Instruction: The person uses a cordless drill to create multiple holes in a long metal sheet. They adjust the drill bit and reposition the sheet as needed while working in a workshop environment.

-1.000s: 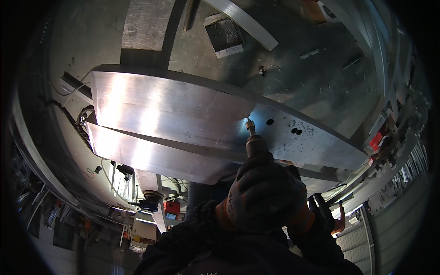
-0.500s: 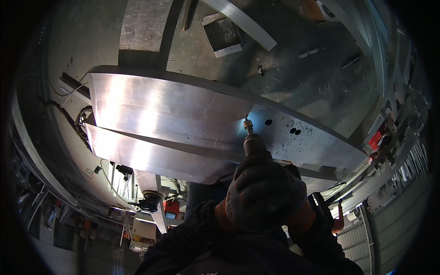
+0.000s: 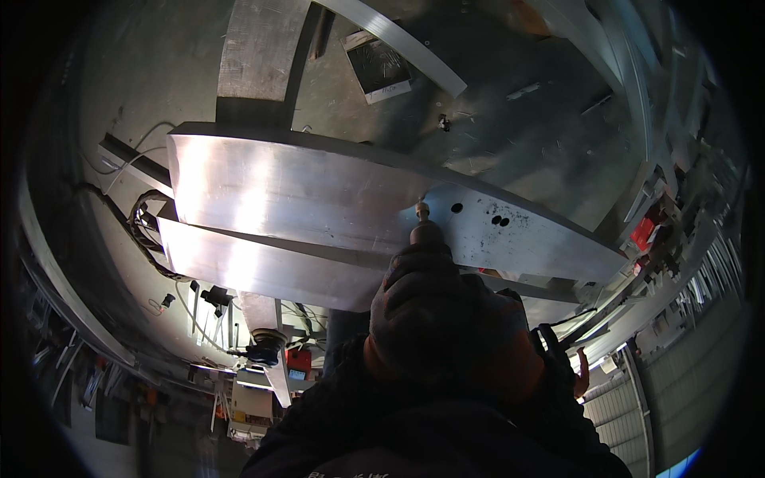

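Observation:
Both my hands wear dark grey gloves with orange cuffs and grip one power drill (image 3: 427,233). My left hand (image 3: 422,307) is closed round the drill's front part, just behind the chuck. Behind it and to the right, my right hand (image 3: 510,338) is closed too; its grip on the rear of the drill is mostly hidden. A short metal cutter bit (image 3: 422,211) points away from me at the broad silvery metal panel (image 3: 311,183). Its tip appears to meet the surface, in a small lit patch. Right of the bit, the panel has several round dark holes (image 3: 457,208).
Nearer me lies a second metal strip (image 3: 271,267). On the floor beyond are a box of small metal pieces (image 3: 378,64), a curved metal bar (image 3: 406,40) and scattered shavings. A corded black tool (image 3: 267,349) rests at lower left. Cables (image 3: 139,211) loop at the panel's left end.
The view has shifted a little, so the panel sits slightly further left. The drill now looks more foreshortened, its bit at nearly the same spot left of the holes. Both hands keep their grip.

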`<state>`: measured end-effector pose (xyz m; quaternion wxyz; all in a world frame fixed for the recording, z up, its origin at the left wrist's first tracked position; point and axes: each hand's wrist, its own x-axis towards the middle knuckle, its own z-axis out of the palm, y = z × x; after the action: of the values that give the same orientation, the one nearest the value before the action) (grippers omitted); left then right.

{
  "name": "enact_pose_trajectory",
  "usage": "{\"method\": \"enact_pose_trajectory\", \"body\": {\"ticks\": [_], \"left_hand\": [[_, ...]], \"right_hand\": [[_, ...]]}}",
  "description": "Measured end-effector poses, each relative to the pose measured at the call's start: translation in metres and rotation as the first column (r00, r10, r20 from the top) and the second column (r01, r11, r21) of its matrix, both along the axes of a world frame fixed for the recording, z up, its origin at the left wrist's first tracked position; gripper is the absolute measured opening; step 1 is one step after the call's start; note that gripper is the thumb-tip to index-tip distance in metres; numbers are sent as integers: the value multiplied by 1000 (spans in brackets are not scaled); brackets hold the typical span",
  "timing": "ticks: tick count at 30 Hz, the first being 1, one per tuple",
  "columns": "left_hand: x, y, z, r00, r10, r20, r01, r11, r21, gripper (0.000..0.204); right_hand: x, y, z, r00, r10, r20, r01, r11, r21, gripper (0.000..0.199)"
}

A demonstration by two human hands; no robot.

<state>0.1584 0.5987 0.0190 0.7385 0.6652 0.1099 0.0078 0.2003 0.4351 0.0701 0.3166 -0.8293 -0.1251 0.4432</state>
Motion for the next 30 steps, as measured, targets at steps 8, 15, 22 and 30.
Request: {"method": "enact_pose_trajectory", "body": {"ticks": [8,15,22,30], "left_hand": [[7,-17,-14,988,108,113,-117,990,75,34],[17,-20,-17,977,116,180,-128,990,59,37],[0,-27,-26,974,126,191,-154,978,139,39],[-29,-22,47,934,-221,280,115,929,351,47]], "right_hand": [[28,1,6,971,186,-151,-208,968,-141,58],[39,-11,1,978,203,-50,-206,975,-84,54],[40,-10,3,927,344,149,-331,938,-107,48],[-34,-42,40,976,209,67,-200,972,-124,87]]}}
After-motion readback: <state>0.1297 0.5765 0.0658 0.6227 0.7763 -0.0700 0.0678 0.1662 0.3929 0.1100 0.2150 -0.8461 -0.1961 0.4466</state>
